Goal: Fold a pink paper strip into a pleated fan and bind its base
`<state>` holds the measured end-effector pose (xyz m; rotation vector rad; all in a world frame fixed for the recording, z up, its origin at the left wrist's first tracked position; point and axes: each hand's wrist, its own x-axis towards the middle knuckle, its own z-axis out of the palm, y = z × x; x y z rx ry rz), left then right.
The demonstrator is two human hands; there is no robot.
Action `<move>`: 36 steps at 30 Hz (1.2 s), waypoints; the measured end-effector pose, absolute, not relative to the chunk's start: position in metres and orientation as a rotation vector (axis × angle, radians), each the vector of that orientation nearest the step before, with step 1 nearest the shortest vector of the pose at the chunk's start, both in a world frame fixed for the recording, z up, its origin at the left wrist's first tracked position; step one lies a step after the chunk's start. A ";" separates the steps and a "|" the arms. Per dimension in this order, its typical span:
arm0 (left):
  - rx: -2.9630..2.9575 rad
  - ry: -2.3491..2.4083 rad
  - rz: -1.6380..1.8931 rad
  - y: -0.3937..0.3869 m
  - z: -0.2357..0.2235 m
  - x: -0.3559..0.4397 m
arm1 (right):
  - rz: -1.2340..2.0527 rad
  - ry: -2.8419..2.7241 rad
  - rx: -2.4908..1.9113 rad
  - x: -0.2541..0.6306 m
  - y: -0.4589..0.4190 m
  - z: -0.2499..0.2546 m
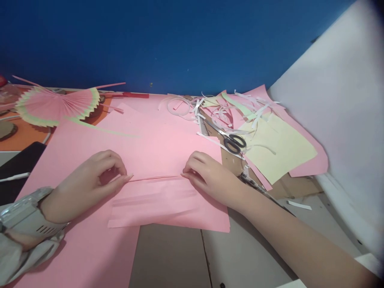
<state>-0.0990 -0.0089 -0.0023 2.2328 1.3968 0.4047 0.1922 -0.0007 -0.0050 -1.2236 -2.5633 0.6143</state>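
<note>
Between my two hands runs a narrow folded edge of pink paper (156, 202), its lower part hanging toward me with faint crease lines across it. My left hand (102, 176) pinches the left end of the fold with thumb and fingertips. At the right end, my right hand (204, 172) pinches the same fold. Beneath both lies a larger pink sheet (156, 136) spread over the work surface. A watch-like grey band (36, 216) wraps my left wrist.
Black-handled scissors (234, 143) lie right of the pink sheet, beside a pale yellow sheet (279, 144) and paper scraps (228, 114). A pleated pink, yellow and green paper fan (60, 106) sits at the back left. A blue wall (180, 44) stands behind; a white panel (339, 88) rises at right.
</note>
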 end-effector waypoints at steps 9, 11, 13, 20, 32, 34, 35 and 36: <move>2.309 1.345 0.310 -0.009 -0.002 -0.094 | 0.773 -2.450 -1.324 0.193 -0.001 -0.003; 2.338 1.330 0.304 -0.010 -0.005 -0.097 | 0.773 -2.409 -1.402 0.195 -0.002 -0.004; 2.341 1.318 0.293 -0.010 -0.005 -0.099 | 0.795 -2.387 -1.459 0.197 -0.002 -0.004; 2.243 1.329 0.335 -0.009 0.000 -0.096 | 0.877 -2.287 -1.484 0.195 -0.007 0.002; 2.183 1.237 0.295 -0.008 0.003 -0.097 | 0.694 -2.121 -1.176 0.191 -0.011 -0.001; 2.145 1.255 0.308 -0.009 0.005 -0.095 | 0.564 -2.183 -1.077 0.192 -0.012 -0.002; 2.111 1.282 0.350 -0.009 0.006 -0.094 | 0.512 -2.206 -1.051 0.193 -0.012 -0.002; 2.078 1.309 0.393 -0.009 0.007 -0.094 | 0.476 -2.222 -1.056 0.193 -0.012 -0.001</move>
